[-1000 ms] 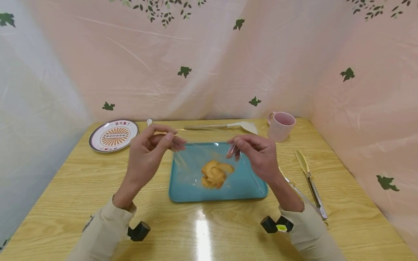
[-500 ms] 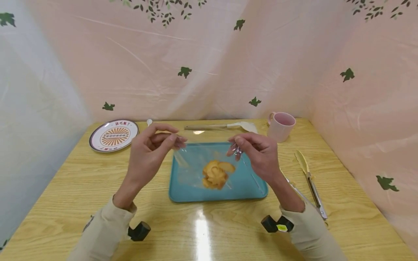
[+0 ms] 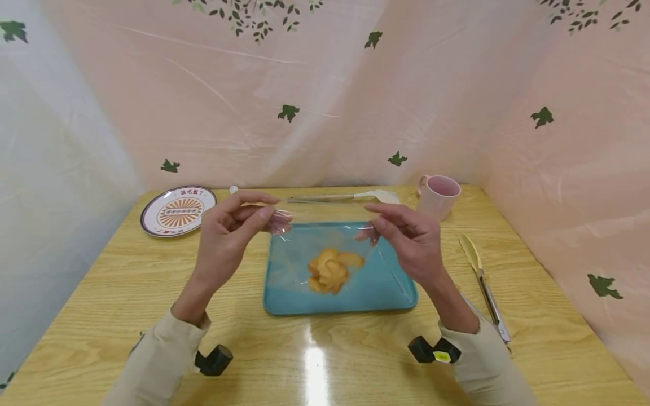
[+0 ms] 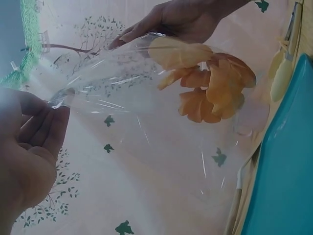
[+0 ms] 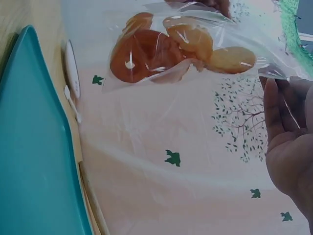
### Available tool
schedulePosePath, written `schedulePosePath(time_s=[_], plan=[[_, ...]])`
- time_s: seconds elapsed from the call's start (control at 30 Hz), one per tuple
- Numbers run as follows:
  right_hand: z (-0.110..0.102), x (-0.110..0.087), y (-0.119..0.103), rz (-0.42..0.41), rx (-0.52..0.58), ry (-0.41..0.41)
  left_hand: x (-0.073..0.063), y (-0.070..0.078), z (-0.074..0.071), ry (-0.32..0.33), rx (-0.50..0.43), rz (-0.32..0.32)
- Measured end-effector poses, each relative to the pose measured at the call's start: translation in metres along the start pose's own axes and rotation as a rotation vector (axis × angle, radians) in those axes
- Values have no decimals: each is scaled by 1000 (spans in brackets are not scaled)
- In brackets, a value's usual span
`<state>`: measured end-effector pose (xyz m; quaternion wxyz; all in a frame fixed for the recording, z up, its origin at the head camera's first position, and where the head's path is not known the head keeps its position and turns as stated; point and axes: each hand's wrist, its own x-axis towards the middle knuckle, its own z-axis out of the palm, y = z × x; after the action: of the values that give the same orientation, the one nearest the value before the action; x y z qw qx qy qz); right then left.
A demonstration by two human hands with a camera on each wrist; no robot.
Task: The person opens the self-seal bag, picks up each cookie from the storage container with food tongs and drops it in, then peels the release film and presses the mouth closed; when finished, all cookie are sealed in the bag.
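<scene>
A clear plastic bag [image 3: 291, 262] hangs over the teal tray [image 3: 294, 305], held up by its top edge. At its left top corner my left hand [image 3: 223, 239] pinches the film between thumb and fingers. My right hand [image 3: 413, 242] grips the opposite corner the same way, and the top edge stretches between them. Several golden-brown pieces that look like cookies [image 3: 330, 270], some with wavy edges, lie bunched in the bag's lower part. In the left wrist view the cookies [image 4: 220, 88] hang well above the tray; the right wrist view shows the film [image 5: 276, 71] gathered at my right fingertips.
Metal tongs with yellow tips [image 3: 487, 287] lie right of the tray, partly behind my right forearm. A pink mug [image 3: 437, 197] stands back right, and a spatula [image 3: 345, 197] lies behind the tray. At back left are a patterned plate [image 3: 178, 211] and a small white spoon [image 3: 233, 189].
My right hand has moved slightly right and its index finger has lifted. The bag's top edge is stretched wider, and the cookies have swung a little left. My left hand keeps its hold.
</scene>
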<state>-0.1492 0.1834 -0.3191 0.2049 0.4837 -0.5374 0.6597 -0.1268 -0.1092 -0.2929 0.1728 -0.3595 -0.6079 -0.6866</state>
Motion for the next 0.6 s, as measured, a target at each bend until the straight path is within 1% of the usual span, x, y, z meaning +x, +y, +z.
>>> schedulePosePath(time_s=[0.07,0.17,0.3,0.43,0.5,0.6], plan=[[1,0,0,-15,47,-10,0,0,0,7,-56,-9],[2,-1,1,-39,106,-6,1,-1,0,3,-180,-23],[2,-2,2,-38,169,8,2,-3,0,-17,-306,-37],[1,-1,3,-33,214,-6,2,-2,2,0,-345,-40],[1,0,4,-35,212,-13,2,-3,4,3,-344,-21],[0,2,4,-27,222,-21,3,-3,6,7,-339,25]])
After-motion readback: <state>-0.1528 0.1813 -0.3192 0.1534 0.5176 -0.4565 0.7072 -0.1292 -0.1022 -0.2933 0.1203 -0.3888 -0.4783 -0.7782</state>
